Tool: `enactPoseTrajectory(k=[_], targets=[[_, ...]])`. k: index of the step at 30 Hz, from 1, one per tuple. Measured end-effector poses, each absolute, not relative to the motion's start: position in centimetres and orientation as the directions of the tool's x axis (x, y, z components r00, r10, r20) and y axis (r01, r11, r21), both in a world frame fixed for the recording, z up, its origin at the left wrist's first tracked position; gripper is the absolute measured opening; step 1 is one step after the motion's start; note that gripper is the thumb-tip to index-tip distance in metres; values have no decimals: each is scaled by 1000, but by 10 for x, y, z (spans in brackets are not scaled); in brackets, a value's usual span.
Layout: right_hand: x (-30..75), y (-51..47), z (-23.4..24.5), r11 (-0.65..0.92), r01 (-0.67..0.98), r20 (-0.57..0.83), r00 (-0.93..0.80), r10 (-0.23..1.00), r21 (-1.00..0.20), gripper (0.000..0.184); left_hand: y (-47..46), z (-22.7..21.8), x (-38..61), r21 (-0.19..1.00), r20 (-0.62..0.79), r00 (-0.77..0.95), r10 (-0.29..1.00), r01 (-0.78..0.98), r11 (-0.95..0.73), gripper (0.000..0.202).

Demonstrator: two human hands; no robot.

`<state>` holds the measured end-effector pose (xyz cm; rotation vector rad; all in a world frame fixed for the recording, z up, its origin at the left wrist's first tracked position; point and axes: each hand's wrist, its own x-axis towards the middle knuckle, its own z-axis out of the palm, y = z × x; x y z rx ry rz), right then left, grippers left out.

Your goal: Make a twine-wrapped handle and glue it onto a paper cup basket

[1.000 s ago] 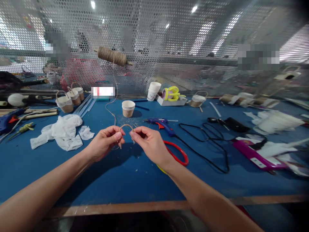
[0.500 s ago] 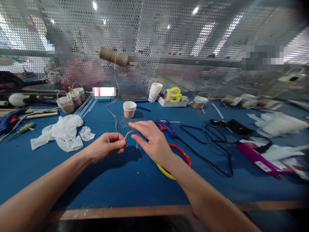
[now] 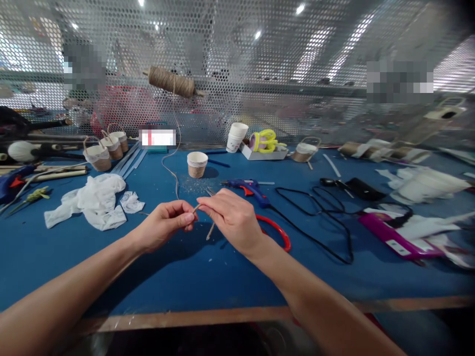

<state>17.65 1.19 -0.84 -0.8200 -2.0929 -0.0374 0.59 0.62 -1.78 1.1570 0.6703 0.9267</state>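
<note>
Both the left hand point(image 3: 163, 225) and right hand point(image 3: 232, 217) pinch a short jute twine piece point(image 3: 210, 231), seemingly bent, its loose end dangling below the right fingers.

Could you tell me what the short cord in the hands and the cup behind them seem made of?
The cord, pinched by the left hand and right hand, looks like rough brown jute twine: matte, fuzzy. The cup seems paper, with a white rim, its side perhaps wrapped in similar twine.
</note>
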Motion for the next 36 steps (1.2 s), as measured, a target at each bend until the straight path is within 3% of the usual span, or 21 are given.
enactPoseTrajectory(k=[2, 4, 7, 10, 14, 20, 25, 36], targets=[[177, 13, -7, 761, 543, 722, -357, 593, -356, 14, 6, -17, 6, 956, 9, 482, 876, -261, 134, 26], [178, 14, -5, 679, 505, 652, -267, 710, -532, 22, 7, -18, 6, 949, 12, 475, 880, -284, 140, 24], [181, 17, -1, 443, 345, 399, -194, 896, -828, 28, 10, -21, 5, 935, 41, 433, 901, -336, 119, 21], [184, 20, 2, 193, 141, 143, -305, 942, -971, 30, 13, -25, 2, 930, 61, 397, 916, -357, 93, 18], [184, 20, 1, 47, 2, 42, -381, 923, -999, 18, 18, -22, -4, 951, 60, 401, 914, -302, 71, 16], [179, 15, -2, -29, -39, -6, -491, 871, -999, 18, 19, -12, -10, 958, -31, 468, 883, -238, 160, 25], [180, 13, 0, -64, -56, -26, -514, 857, -996, 27, 19, -13, -9, 947, -52, 433, 900, -266, 183, 22], [180, 12, -4, -70, -67, -21, -554, 832, -995, 20, 18, -14, -8, 966, -24, 386, 922, -227, 120, 27]])
